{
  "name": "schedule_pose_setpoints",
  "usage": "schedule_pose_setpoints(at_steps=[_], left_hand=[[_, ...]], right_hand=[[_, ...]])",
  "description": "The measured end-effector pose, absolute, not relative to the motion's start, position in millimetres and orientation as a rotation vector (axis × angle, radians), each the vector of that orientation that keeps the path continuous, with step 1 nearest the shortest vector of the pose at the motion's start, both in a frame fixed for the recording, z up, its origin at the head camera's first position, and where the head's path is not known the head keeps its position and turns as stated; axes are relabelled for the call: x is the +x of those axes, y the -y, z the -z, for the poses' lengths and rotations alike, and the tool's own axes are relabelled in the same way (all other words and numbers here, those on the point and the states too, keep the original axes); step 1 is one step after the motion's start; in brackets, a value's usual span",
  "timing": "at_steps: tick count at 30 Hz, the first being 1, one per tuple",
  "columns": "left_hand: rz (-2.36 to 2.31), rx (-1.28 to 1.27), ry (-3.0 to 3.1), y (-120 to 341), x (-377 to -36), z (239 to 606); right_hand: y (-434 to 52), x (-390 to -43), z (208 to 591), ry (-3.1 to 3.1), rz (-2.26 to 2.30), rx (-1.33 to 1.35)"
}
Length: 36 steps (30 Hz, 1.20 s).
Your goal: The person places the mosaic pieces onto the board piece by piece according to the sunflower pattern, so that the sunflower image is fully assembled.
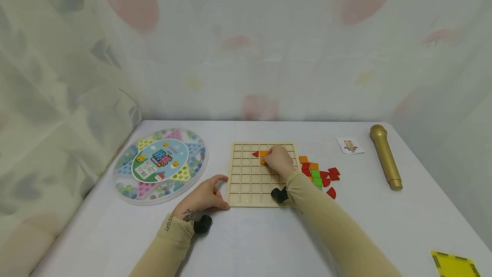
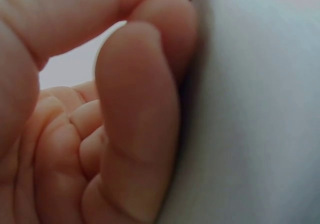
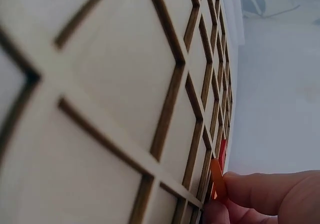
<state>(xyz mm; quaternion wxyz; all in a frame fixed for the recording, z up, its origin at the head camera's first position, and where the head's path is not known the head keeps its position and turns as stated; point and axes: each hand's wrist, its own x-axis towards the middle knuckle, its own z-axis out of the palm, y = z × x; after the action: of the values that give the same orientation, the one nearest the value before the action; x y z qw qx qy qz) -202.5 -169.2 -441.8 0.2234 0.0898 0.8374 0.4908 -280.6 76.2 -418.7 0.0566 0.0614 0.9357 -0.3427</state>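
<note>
A square wooden grid board (image 1: pixel 250 185) lies mid-table. My right hand (image 1: pixel 278 161) reaches over its upper rows and pinches an orange tile (image 1: pixel 263 154) between thumb and finger, standing it on edge in a cell; the right wrist view shows this tile (image 3: pixel 217 180) close up against the board (image 3: pixel 115 83). A red triangle tile (image 1: pixel 255 154) lies just left of it. My left hand (image 1: pixel 207 195) sits at the board's lower left corner, thumb and forefinger on its edge, the other fingers (image 2: pixel 75 129) curled into the palm. Loose red, orange and green tiles (image 1: pixel 319 174) lie right of the board.
A round clear marble-game case (image 1: pixel 160 166) lies at the left. A gold cylinder (image 1: pixel 385 156) and a small picture card (image 1: pixel 349 145) lie at the right. A yellow object (image 1: pixel 455 264) pokes in at the near right corner. Curtains hang behind and on the left.
</note>
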Motion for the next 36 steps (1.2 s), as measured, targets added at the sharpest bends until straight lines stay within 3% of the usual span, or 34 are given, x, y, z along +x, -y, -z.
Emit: schedule_pose_setpoints(at_steps=[12,19,26,36], left_hand=[[-1.338,0.225,-2.331,168.6,-202.0,443.5],[-1.306,0.225,-2.346,168.1,-203.7,443.1],[-1.26,0.217,-2.371,167.9,-204.8,440.3],[-1.268,0.226,-2.367,168.9,-204.7,441.2]], right_hand=[[-79.9,-277.6,421.0,-2.978,0.899,0.054],[-128.3,-277.7,398.9,-3.1,0.701,-0.132],[-185.5,-280.8,401.8,-3.053,0.439,-0.22],[-198.3,-280.4,412.5,-2.969,0.196,-0.446]])
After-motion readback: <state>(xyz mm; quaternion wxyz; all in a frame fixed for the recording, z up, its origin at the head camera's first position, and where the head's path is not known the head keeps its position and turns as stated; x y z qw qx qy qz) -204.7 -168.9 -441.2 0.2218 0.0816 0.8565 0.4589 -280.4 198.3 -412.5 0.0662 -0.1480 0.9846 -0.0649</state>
